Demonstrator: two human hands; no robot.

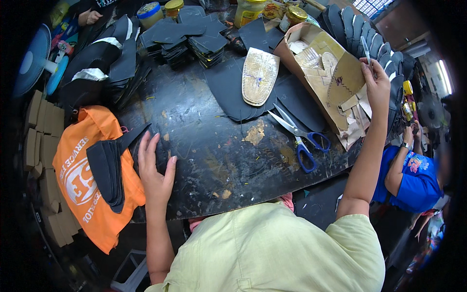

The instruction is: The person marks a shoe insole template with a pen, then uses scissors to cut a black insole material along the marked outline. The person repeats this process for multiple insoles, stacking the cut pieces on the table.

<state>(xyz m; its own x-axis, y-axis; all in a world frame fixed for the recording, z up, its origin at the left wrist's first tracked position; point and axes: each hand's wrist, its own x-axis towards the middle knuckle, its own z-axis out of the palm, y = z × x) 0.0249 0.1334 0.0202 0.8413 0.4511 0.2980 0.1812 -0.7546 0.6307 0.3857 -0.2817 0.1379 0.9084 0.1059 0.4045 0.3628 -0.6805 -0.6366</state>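
Note:
My left hand (155,177) is open, fingers spread, at the left part of the dark table (194,146). Beside its fingertips lies a black cut piece (132,138), next to a stack of black pieces (106,170) on an orange printed cloth (80,146). Raised at the right, my right hand (377,85) pinches a slim pale pen (365,48) pointing upward. Below that hand is an open cardboard box (316,92) of tan patterns and paper scraps. Blue-handled scissors (296,131) lie spread on the table, near a tan sole-shaped pattern (260,77) resting on black sheets (224,90).
Stacks of black cut pieces (189,39) and several jars (151,14) line the far side. Black shoe parts (355,29) stand in a row behind the box. At the left are a blue fan (31,61) and brown boxes (48,117). A person in blue (411,170) is at the right.

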